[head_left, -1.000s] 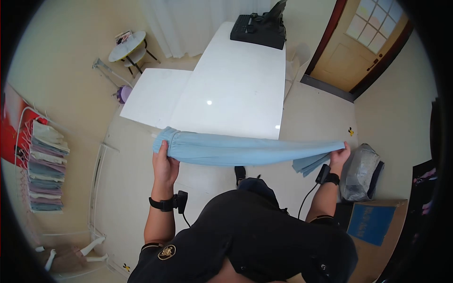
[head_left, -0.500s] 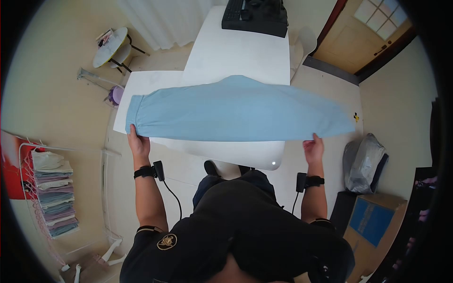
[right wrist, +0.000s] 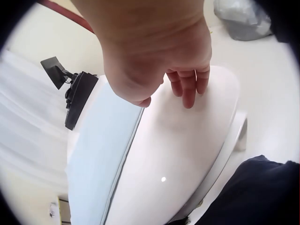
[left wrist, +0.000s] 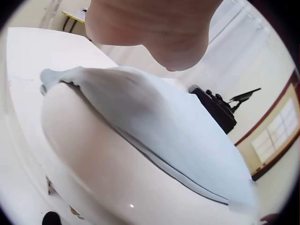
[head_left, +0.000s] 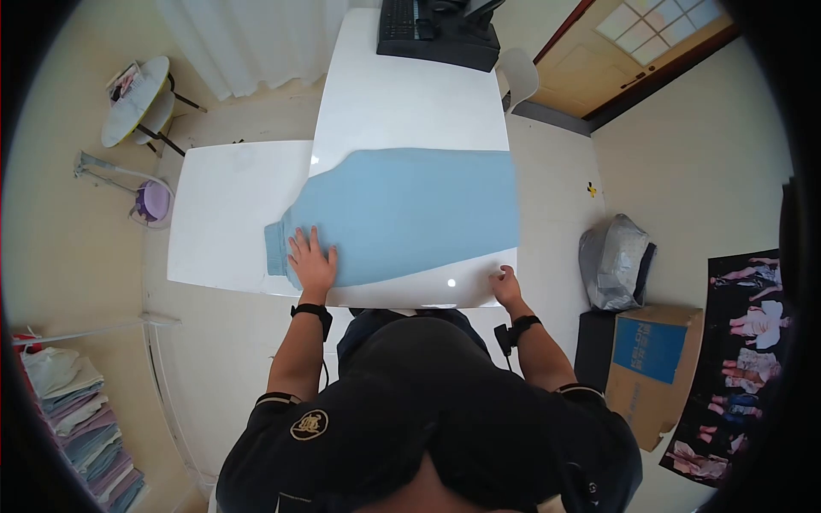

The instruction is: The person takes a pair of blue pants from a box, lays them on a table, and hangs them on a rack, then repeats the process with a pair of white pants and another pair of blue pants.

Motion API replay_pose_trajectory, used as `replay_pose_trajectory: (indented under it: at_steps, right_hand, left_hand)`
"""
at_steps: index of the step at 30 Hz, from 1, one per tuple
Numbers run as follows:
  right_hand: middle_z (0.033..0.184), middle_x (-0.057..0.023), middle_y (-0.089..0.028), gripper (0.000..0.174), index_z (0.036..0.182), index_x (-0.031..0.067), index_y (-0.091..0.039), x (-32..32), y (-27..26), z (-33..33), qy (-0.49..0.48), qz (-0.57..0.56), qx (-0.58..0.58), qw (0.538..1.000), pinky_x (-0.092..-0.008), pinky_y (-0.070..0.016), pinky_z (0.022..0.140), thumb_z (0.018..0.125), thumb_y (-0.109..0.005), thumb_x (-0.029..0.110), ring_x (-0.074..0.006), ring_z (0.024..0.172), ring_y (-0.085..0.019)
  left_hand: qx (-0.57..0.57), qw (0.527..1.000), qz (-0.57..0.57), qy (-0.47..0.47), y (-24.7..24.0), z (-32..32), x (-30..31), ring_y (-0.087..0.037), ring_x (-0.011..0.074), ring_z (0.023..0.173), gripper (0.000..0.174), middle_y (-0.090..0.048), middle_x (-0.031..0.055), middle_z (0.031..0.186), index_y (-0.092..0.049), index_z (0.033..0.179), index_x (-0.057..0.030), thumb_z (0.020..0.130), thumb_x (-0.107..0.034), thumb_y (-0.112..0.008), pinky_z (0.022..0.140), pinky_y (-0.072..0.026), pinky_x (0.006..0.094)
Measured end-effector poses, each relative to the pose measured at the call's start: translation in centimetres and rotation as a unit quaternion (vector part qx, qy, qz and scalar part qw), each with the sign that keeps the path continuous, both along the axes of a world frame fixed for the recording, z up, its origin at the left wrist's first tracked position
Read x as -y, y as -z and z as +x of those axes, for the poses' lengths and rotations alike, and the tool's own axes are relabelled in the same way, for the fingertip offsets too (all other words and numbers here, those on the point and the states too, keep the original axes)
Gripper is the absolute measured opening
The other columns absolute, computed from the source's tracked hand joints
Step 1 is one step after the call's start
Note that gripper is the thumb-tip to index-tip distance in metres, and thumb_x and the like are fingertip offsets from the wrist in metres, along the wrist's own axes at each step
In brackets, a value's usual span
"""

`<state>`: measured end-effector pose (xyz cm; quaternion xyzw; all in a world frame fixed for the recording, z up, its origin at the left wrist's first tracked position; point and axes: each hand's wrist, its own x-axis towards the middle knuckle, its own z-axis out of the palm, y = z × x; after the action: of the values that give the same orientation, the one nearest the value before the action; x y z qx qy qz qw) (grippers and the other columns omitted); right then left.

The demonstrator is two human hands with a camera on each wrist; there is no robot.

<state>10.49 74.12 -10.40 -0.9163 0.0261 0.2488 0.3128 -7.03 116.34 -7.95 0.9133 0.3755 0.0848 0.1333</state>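
Observation:
A light blue garment [head_left: 410, 205] lies flat across the white table [head_left: 410, 103], its gathered cuff at the left. On the garment near that cuff rests my left hand [head_left: 314, 263], fingers spread. Just off the garment's lower right corner is my right hand [head_left: 506, 285], holding nothing. In the right wrist view the right hand [right wrist: 159, 65] hangs over bare table beside the cloth's edge [right wrist: 105, 140], fingers loosely bent. The left wrist view has the palm [left wrist: 150, 33] above the cloth [left wrist: 154, 117]; its fingers are out of sight.
A black device with keys [head_left: 438, 34] stands at the table's far end, with a white chair [head_left: 518, 77] beside it. To the right are a grey plastic bag [head_left: 612, 263] and a cardboard box [head_left: 654, 363]. Folded clothes [head_left: 85, 427] hang at lower left.
The garment, held stretched between both hands before, came down onto the table and now lies wide. My left hand let go and moved inward onto it; my right hand has moved left, off the cloth.

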Motion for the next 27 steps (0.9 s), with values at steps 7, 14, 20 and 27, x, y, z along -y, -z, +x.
replay_pose_trajectory:
  at_steps: [7, 14, 20, 27]
  right_hand:
    - [0.093, -0.0143, -0.060, 0.059, 0.125, -0.0018, -0.039, 0.8, 0.3, -1.7, -0.041, -0.037, 0.020, 0.998, -0.0343, -0.0481, 0.074, 0.077, -0.060, 0.026, -0.0239, 0.084, -0.060]
    - [0.080, -0.0148, -0.063, 0.044, 0.112, -0.0013, -0.050, 1.8, 0.5, 1.4, -0.015, 0.007, 0.049, 0.999, -0.0366, -0.0486, 0.071, 0.076, -0.058, 0.022, -0.0285, 0.076, -0.061]
    - [0.085, -0.0159, -0.063, 0.046, 0.113, 0.0001, -0.050, 7.1, 9.9, 9.5, 0.103, 0.050, 0.065, 0.991, -0.0381, -0.0472, 0.074, 0.080, -0.056, 0.030, -0.0286, 0.081, -0.061]
    - [0.103, -0.0156, -0.060, 0.052, 0.116, 0.0017, -0.050, 3.9, 4.7, 12.3, 0.183, 0.209, -0.252, 0.927, -0.0361, -0.0447, 0.080, 0.085, -0.046, 0.043, -0.0258, 0.092, -0.058]
  left_hand:
    - [-0.063, 0.998, 0.008, 0.016, 0.5, 0.0, 1.0, -0.019, 0.0415, 0.131, 0.066, -0.019, 0.0164, 0.145, -0.033, 0.136, -0.0128, 0.080, -0.042, -0.051, 0.098, -0.0241, 0.0590]
    - [-0.074, 0.997, -0.008, 0.004, 1.4, -0.2, 0.6, -0.016, 0.0419, 0.132, 0.065, -0.018, 0.0163, 0.145, -0.033, 0.136, -0.0129, 0.081, -0.042, -0.050, 0.101, -0.0184, 0.0602]
    - [-0.053, 0.996, -0.025, -0.067, -0.9, -4.1, 3.7, -0.016, 0.0400, 0.133, 0.062, -0.019, 0.0196, 0.144, -0.031, 0.136, -0.0097, 0.083, -0.035, -0.052, 0.103, -0.0169, 0.0578]
    - [-0.017, 0.968, -0.075, -0.241, -0.1, -15.8, 11.1, -0.023, 0.0449, 0.128, 0.056, -0.022, 0.0311, 0.138, -0.034, 0.129, 0.0025, 0.084, -0.024, -0.054, 0.105, -0.0252, 0.0448]
